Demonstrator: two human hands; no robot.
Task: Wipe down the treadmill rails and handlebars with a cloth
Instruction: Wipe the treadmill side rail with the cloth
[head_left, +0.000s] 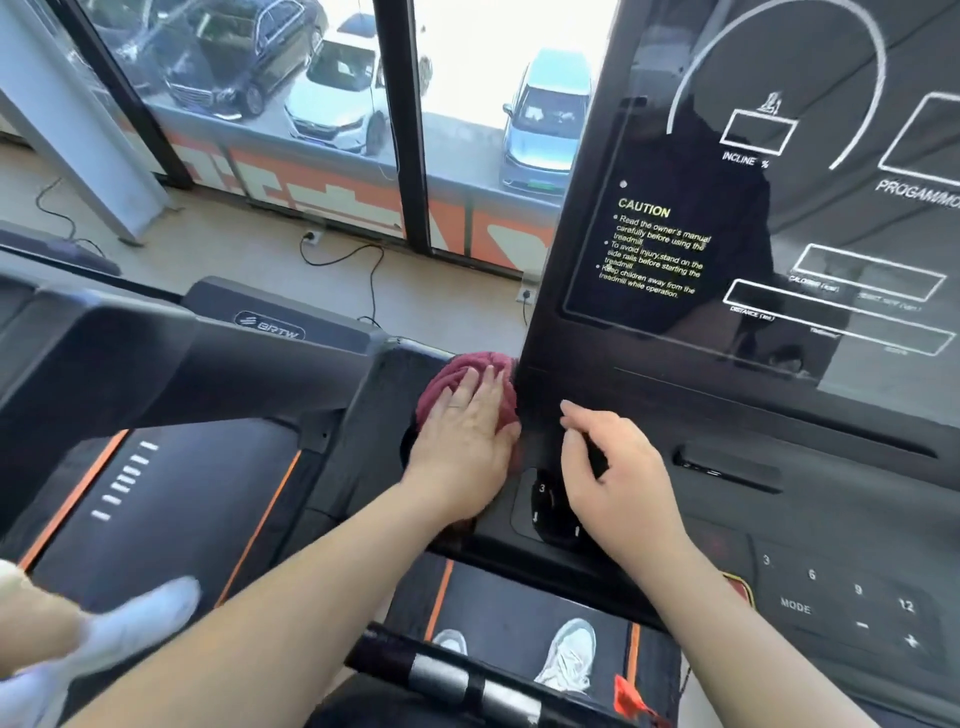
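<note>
Left hand flat on a maroon cloth at the treadmill console's left edge.

At far left a neighbouring treadmill's belt (156, 499) with orange stripes runs beside this one. The left hand (467, 441) lies palm-down, fingers spread, pressing the bunched maroon cloth (457, 379) onto the dark left arm (384, 415) of the treadmill, just beside the upright console screen (727, 208). The right hand (613, 473) rests on the console below the screen, fingers loosely curled, gripping nothing visible, just above a round dial (550, 514). Below, white shoes (569, 654) stand on the belt.
</note>
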